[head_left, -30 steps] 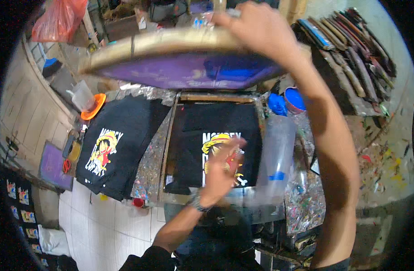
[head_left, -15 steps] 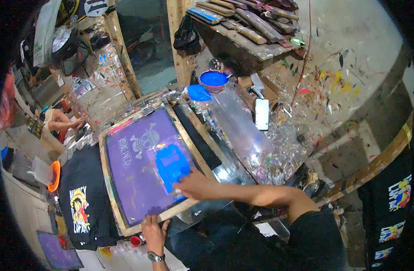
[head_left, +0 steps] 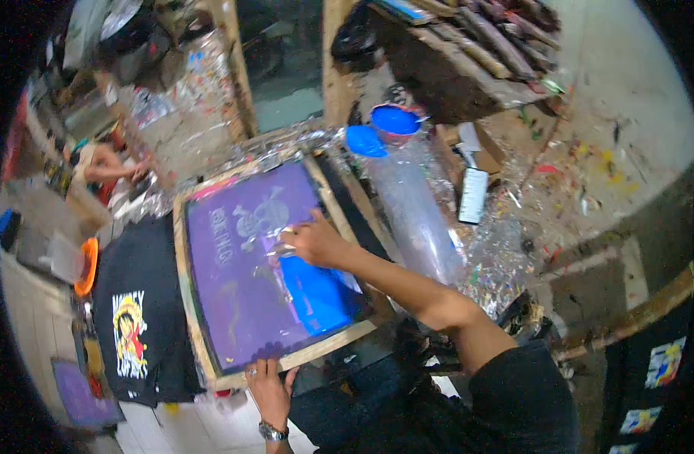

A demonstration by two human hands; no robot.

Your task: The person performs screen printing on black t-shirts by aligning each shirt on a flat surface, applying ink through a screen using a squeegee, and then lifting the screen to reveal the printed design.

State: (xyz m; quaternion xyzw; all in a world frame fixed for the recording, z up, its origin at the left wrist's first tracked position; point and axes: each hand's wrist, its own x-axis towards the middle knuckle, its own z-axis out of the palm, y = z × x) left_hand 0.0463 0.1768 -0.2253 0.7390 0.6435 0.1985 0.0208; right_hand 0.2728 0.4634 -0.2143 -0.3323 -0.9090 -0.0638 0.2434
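A purple printing screen (head_left: pixel 230 284) in a wooden frame lies tilted in front of me, with skull and lettering shapes in its mesh. Blue ink (head_left: pixel 317 291) covers the mesh at its near right. My right hand (head_left: pixel 317 242) is closed around a squeegee (head_left: pixel 282 248) at the far edge of the ink, just below the skull. Most of the squeegee is hidden under the fingers. At the frame's near edge, my left hand (head_left: pixel 269 390) grips the wood, fingers over the top and thumb to the side.
Left of the screen lies a black printed T-shirt (head_left: pixel 135 318). A bowl of blue ink (head_left: pixel 396 121) and a phone (head_left: pixel 473 195) sit beyond, to the right. Wooden-handled squeegees (head_left: pixel 483 38) are piled on a far table. Another person (head_left: pixel 105 166) sits at far left.
My right hand has moved the squeegee away from the frame's near edge up toward the skull, and blue ink now lies behind it. The left hand stays on the frame. The view has shifted.
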